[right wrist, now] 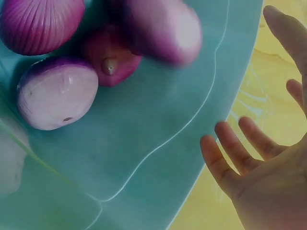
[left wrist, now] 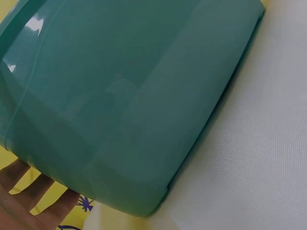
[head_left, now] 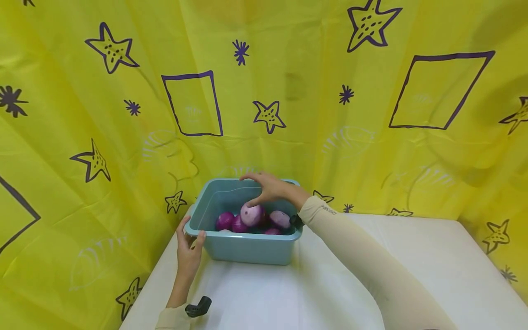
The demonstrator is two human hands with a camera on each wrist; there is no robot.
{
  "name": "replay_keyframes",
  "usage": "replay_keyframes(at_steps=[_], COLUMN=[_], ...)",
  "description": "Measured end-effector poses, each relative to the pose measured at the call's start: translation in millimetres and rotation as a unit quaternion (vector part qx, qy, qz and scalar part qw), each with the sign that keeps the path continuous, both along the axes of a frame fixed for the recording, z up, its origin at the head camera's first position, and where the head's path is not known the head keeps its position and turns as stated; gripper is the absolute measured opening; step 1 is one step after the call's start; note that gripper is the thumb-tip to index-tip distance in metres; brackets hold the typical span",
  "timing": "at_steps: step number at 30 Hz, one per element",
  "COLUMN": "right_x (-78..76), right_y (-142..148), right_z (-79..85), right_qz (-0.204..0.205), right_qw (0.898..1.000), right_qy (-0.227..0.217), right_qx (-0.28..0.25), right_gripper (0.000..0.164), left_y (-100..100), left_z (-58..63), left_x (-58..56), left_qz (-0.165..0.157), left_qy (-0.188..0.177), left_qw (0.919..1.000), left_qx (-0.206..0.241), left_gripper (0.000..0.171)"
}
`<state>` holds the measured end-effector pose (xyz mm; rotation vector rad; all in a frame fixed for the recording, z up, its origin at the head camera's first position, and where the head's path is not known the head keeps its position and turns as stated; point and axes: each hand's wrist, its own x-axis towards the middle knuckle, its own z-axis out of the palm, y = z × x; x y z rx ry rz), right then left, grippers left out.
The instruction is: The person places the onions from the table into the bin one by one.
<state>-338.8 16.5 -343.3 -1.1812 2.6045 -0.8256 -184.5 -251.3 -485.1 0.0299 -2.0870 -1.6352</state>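
A teal plastic basin (head_left: 249, 250) stands on the white table with several red onions inside. My left hand (head_left: 189, 256) holds its near left corner, thumb at the front rim and fingers along the left side; the left wrist view shows those fingers against the outer wall. Above the basin, my right hand (head_left: 272, 188) is spread with nothing in its grasp. A large pale-purple onion (head_left: 252, 215) lies below its thumb, which overlaps it in the head view. In the right wrist view, a blurred onion (right wrist: 165, 31) sits near a half-peeled one (right wrist: 60, 98).
A yellow curtain (head_left: 288, 68) with drawn stars and squares hangs right behind and to the left of the basin. White cloth covers the table (head_left: 255, 298), which extends to the right and toward me.
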Motion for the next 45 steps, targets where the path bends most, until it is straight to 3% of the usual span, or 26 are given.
replay_keyframes(at_steps=[5, 14, 20, 23, 35, 45], right_x=[1.5, 6.2, 16.6, 21.9, 43.5, 63.3], right_y=[1.5, 9.4, 31.2, 46.7, 136.2, 209.8], right_z=[1.0, 4.3, 17.6, 20.4, 17.3, -3.5], right_qz=[-0.013, -0.009, -0.030, -0.044, -0.104, -0.181], right_qw=[1.000, 0.999, 0.987, 0.976, 0.951, 0.943], right_qy=[0.002, 0.042, 0.143, 0.188, 0.269, 0.249], right_qx=[-0.002, -0.006, 0.070, 0.097, 0.112, 0.124], right_gripper=[0.087, 0.088, 0.091, 0.092, 0.097, 0.097], left_y=[0.4, 0.6, -0.1, -0.8, -1.1, -1.0], left_z=[-0.2, -0.6, 0.2, 0.5, 2.4, -0.9], left_x=[0.4, 3.2, 4.5, 6.0, 2.4, 0.2], left_qz=[-0.002, -0.002, 0.003, 0.003, -0.001, 0.000], left_qy=[-0.005, -0.010, -0.014, -0.013, -0.001, -0.013], left_qw=[1.0000, 0.9999, 0.9999, 0.9999, 1.0000, 0.9998], left_qx=[-0.003, 0.000, 0.000, -0.001, -0.008, -0.016], left_gripper=[0.071, 0.072, 0.072, 0.072, 0.069, 0.070])
